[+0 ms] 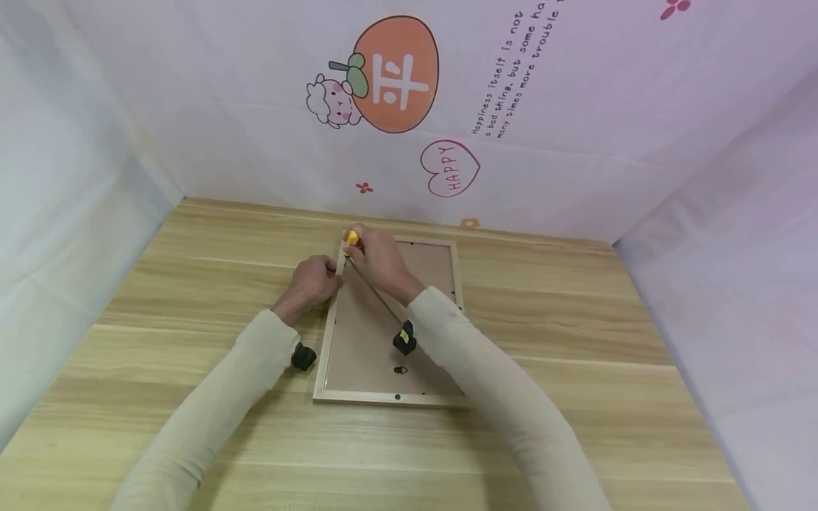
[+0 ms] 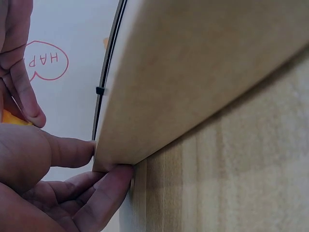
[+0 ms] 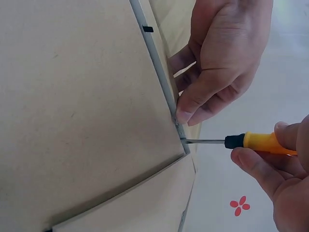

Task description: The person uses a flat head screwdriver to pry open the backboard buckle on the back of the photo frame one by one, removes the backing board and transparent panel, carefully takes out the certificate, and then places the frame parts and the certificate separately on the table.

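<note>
Gripping the yellow-handled screwdriver (image 3: 256, 141) in my right hand (image 1: 380, 261), I set its tip at the picture frame (image 1: 330, 323) edge (face-down, centre of the worktop (image 1: 575, 319)); my left hand (image 1: 313, 280) pinches that edge.

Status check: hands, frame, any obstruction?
Left hand grips picture frame edge. Right hand holds screwdriver, tip at a frame tab. Nothing in the way.

Yellow-handled screwdriver (image 3: 258, 140), pale wood frame (image 1: 324, 341)
</note>
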### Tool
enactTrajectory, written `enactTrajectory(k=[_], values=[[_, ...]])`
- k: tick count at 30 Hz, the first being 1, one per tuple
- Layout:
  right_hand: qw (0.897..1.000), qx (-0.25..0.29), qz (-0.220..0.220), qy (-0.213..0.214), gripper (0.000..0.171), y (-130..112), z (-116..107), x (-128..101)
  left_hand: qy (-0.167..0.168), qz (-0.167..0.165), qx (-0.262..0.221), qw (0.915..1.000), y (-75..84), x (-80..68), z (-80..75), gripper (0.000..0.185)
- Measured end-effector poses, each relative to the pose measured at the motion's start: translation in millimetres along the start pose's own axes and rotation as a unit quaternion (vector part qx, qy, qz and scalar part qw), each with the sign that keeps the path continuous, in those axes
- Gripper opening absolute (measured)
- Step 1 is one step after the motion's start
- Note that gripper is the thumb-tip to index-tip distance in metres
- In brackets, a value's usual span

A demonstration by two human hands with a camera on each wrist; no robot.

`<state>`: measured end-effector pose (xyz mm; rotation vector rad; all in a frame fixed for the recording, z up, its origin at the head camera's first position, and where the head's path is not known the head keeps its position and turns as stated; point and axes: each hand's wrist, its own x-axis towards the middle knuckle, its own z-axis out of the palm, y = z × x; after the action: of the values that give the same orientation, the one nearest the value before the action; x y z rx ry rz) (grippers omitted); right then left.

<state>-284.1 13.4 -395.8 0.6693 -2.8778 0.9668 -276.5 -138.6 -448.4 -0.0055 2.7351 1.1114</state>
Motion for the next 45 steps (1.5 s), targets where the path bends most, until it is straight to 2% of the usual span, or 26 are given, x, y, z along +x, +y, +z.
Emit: enactTrajectory(k=[5,8,14,21,24,32,39,43,45], values=[[1.0,0.013,-0.009,0.0,0.017,3.9,-3.5,-2.1,-0.001,0.003,-0.002,1.0,1.9,0.6,1.7,0.028],[1.0,0.022,-0.003,0.001,0.017,12.3,-6.4,-5.9,-0.005,0.015,0.015,0.9998,3.6,1.4,3.9,0.024],[0.999,0.049,0.013,0.001,0.029,30.7,-13.9,-14.4,-0.002,0.008,0.038,0.9992,7.1,0.6,5.4,0.02],[0.996,0.065,0.057,0.03,0.026,51.3,-25.8,-29.7,-0.003,0.006,0.028,0.9996,7.1,-3.3,3.8,0.022],[0.993,0.078,0.075,0.041,0.024,58.3,-30.2,-36.2,-0.001,0.0,0.017,0.9999,4.7,-5.0,3.0,0.022],[0.978,0.165,0.119,0.042,0.026,76.2,-37.4,-52.2,-0.022,-0.025,-0.031,0.999,0.3,-14.9,1.3,0.026],[0.98,0.145,0.13,0.03,0.027,85.9,-39.5,-66.2,-0.036,-0.039,-0.092,0.9944,-2.8,-24.0,5.2,0.024],[0.979,0.143,0.144,0.012,0.026,88.8,-40.8,-74.8,-0.061,-0.038,-0.106,0.9918,-3.6,-28.3,1.0,0.016],[0.977,0.152,0.148,0.005,0.026,89.5,-41.2,-78.3,-0.075,-0.042,-0.116,0.9895,-3.9,-28.8,-5.1,0.026]])
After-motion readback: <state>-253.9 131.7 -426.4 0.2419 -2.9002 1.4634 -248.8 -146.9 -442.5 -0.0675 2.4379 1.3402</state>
